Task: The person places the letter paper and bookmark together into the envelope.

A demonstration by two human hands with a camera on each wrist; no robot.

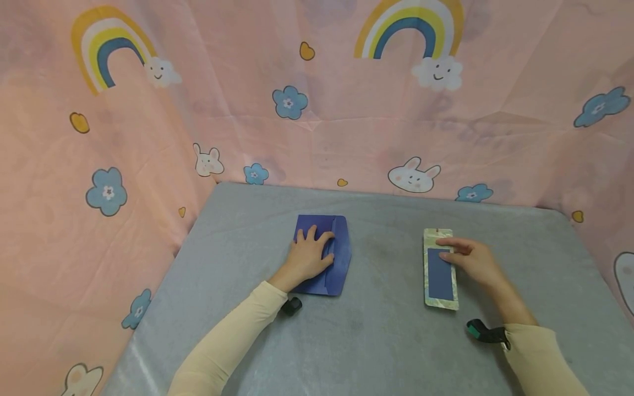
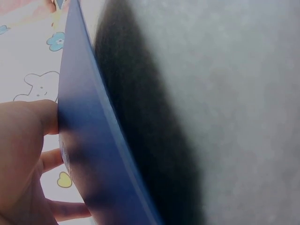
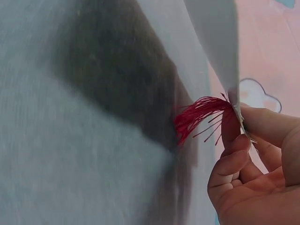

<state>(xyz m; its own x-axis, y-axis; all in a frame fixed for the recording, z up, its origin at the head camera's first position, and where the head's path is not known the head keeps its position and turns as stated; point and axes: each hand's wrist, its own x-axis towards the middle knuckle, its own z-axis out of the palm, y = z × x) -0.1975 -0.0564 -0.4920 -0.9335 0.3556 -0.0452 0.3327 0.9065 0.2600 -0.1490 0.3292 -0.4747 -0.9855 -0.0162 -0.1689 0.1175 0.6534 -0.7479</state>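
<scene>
Spread across the upper face of a dark blue envelope (image 1: pixel 341 242) is my left hand (image 1: pixel 308 257), its fingertips touching the paper. In the left wrist view, the envelope (image 2: pixel 101 140) shows edge-on, with a dark shadow beside it on the grey cloth. Over on the right, my right hand (image 1: pixel 476 265) pinches a long bookmark (image 1: pixel 440 280) between thumb and fingers near its upper part. It has a pale green patterned border and a plain blue panel. A red tassel (image 3: pixel 201 115) hangs by the pinching fingers in the right wrist view.
Grey cloth covers the table (image 1: pixel 386 330). A pink printed curtain (image 1: pixel 346 137) with rainbows, flowers and rabbits stands behind it and along the sides. Black wrist devices (image 1: pixel 487 333) sit by both sleeves.
</scene>
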